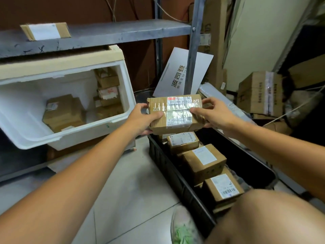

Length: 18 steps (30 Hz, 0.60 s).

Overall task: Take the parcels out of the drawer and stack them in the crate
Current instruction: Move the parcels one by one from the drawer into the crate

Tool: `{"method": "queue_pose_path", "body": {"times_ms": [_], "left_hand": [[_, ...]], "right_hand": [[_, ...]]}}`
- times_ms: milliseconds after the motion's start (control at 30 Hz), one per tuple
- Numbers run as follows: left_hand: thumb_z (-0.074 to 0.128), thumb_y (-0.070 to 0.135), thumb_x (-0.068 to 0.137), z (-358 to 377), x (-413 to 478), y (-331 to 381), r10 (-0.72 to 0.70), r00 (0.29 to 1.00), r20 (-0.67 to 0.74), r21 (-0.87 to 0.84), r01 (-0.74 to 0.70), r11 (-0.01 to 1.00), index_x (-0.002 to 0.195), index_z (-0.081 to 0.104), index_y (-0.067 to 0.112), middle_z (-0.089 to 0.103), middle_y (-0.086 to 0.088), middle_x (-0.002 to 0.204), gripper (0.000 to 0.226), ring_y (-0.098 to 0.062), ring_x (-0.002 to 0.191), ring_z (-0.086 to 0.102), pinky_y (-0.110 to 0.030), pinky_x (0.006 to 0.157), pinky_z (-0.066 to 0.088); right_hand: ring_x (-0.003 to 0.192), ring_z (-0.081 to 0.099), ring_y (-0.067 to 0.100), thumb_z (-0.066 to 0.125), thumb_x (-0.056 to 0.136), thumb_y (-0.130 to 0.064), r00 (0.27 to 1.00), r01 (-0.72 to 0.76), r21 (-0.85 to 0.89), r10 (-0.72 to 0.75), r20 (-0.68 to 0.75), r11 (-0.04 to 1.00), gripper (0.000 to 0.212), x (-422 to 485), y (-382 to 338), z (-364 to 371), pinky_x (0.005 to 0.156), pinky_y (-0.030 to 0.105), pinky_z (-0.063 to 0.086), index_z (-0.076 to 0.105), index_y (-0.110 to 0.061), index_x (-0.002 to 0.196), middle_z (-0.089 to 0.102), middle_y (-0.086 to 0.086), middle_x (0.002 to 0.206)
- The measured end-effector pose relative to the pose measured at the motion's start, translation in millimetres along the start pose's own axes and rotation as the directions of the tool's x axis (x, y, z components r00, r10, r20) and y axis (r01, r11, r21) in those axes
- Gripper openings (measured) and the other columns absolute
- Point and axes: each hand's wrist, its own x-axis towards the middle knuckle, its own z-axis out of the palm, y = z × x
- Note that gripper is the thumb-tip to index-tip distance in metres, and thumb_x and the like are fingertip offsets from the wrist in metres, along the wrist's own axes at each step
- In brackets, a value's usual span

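Two hands clamp a single taped cardboard parcel (pixel 175 113) between them: the left hand (pixel 142 118) has its fingers curled round the left end and the right hand (pixel 212 113) grips the opposite end, a two-sided hold that keeps the box level. It hangs in the air over the far end of the black crate (pixel 158 155) on the floor (pixel 133 182), just above the three parcels (pixel 204 161) already lying label-up in a row along the crate's left wall. It looks lined up either for the space at the row's far end or to start a second layer. Several more parcels (pixel 65 111) wait in the white foam drawer (pixel 26 120), tipped open under the metal shelf (pixel 105 34), so the job appears roughly half done.
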Motion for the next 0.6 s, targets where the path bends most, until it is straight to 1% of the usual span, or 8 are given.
{"method": "queue_pose_path", "body": {"times_ms": [33, 67, 167, 233, 367, 467, 567, 600], "left_hand": [[0.078, 0.022, 0.087, 6, 1, -3, -0.003, 1.000, 0.005, 0.005, 0.003, 1.000, 0.136, 0.042, 0.026, 0.062, -0.003, 0.124, 0.060, -0.018, 0.098, 0.068, -0.030, 0.061, 0.061], [0.077, 0.023, 0.088, 12, 3, -8, -0.004, 1.000, 0.010, 0.011, 0.004, 1.000, 0.133, 0.042, 0.027, 0.062, -0.003, 0.124, 0.058, -0.018, 0.098, 0.067, -0.029, 0.059, 0.059], [0.077, 0.023, 0.088, 30, 6, -21, -0.015, 0.999, 0.034, 0.009, 0.015, 1.000, 0.136, 0.041, 0.026, 0.061, -0.003, 0.126, 0.060, -0.012, 0.091, 0.066, -0.024, 0.051, 0.056], [0.078, 0.023, 0.087, 40, 10, -29, -0.021, 0.999, 0.046, 0.004, 0.021, 1.000, 0.139, 0.041, 0.024, 0.061, -0.004, 0.130, 0.064, -0.013, 0.091, 0.067, -0.023, 0.049, 0.056], [0.077, 0.024, 0.088, 55, 19, -34, -0.031, 0.997, 0.076, 0.003, 0.031, 1.000, 0.139, 0.040, 0.025, 0.061, -0.002, 0.128, 0.064, -0.013, 0.093, 0.069, -0.029, 0.061, 0.060], [0.077, 0.024, 0.088, 64, 26, -38, -0.031, 0.996, 0.087, 0.014, 0.030, 0.999, 0.136, 0.040, 0.026, 0.062, 0.000, 0.123, 0.061, -0.012, 0.090, 0.070, -0.029, 0.063, 0.061], [0.079, 0.028, 0.086, 72, 34, -46, -0.056, 0.995, 0.088, 0.032, 0.053, 0.998, 0.133, 0.040, 0.029, 0.064, -0.001, 0.126, 0.061, -0.017, 0.096, 0.072, -0.036, 0.073, 0.063], [0.080, 0.029, 0.086, 74, 36, -50, -0.066, 0.994, 0.088, 0.037, 0.063, 0.997, 0.132, 0.040, 0.029, 0.065, -0.001, 0.127, 0.061, -0.018, 0.097, 0.072, -0.036, 0.073, 0.063]], "right_hand": [[0.092, 0.065, 0.011, 0.079, 0.085, -0.030, 1.000, -0.005, -0.013, 0.005, -0.005, 1.000, 0.048, 0, 5, -4, 0.056, 0.026, 0.057, 0.052, -0.020, 0.123, 0.062, -0.002, 0.110], [0.093, 0.066, 0.012, 0.079, 0.085, -0.031, 1.000, -0.013, -0.030, 0.013, -0.011, 0.999, 0.049, 1, 11, -9, 0.058, 0.028, 0.058, 0.052, -0.021, 0.123, 0.062, -0.001, 0.111], [0.100, 0.068, 0.020, 0.082, 0.082, -0.035, 0.999, -0.049, -0.079, 0.047, -0.027, 0.996, 0.048, 4, 28, -22, 0.076, 0.044, 0.063, 0.054, -0.022, 0.120, 0.064, 0.003, 0.114], [0.101, 0.068, 0.022, 0.082, 0.082, -0.034, 0.997, -0.069, -0.091, 0.067, -0.024, 0.993, 0.049, 4, 36, -30, 0.081, 0.049, 0.062, 0.055, -0.021, 0.120, 0.065, 0.005, 0.115], [0.097, 0.070, 0.020, 0.080, 0.084, -0.031, 0.997, -0.082, -0.099, 0.080, -0.023, 0.992, 0.049, 11, 46, -41, 0.081, 0.048, 0.062, 0.054, -0.018, 0.123, 0.067, 0.005, 0.112], [0.096, 0.070, 0.019, 0.080, 0.085, -0.032, 0.995, -0.091, -0.107, 0.087, -0.039, 0.990, 0.047, 18, 54, -48, 0.081, 0.048, 0.062, 0.054, -0.018, 0.123, 0.068, 0.005, 0.110], [0.099, 0.068, 0.019, 0.079, 0.085, -0.032, 0.993, -0.111, -0.114, 0.107, -0.039, 0.987, 0.045, 24, 64, -54, 0.083, 0.048, 0.061, 0.055, -0.020, 0.121, 0.067, 0.004, 0.112], [0.099, 0.068, 0.019, 0.079, 0.085, -0.031, 0.993, -0.117, -0.114, 0.114, -0.035, 0.986, 0.044, 26, 68, -54, 0.083, 0.048, 0.061, 0.056, -0.020, 0.120, 0.066, 0.004, 0.112]]}}
